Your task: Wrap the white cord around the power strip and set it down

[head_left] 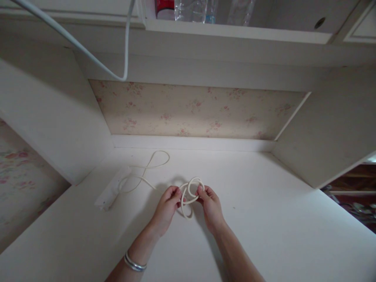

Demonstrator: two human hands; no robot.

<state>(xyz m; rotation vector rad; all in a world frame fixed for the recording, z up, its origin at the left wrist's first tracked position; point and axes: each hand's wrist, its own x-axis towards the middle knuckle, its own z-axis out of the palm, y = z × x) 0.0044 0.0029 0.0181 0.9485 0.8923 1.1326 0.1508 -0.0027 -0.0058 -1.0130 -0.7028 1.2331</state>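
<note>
A cream power cord (188,202) is bunched in loose loops between my two hands, above the white desk top. My left hand (167,207) pinches the loops on their left side with thumb and fingers. On the right side, my right hand (210,205) grips the same loops between thumb and fingertips. More of the cord lies on the desk to the left in a wide curl. It runs to a white power strip (110,192) lying at an angle there. The cord's plug end cannot be made out.
The white desk top (264,219) stretches around my hands, with side panels left and right. Floral wallpaper (188,111) covers the back. Overhead, a shelf (235,30) holds clear plastic bottles (190,9). A pale blue-white bent tube or cable (88,55) hangs at upper left.
</note>
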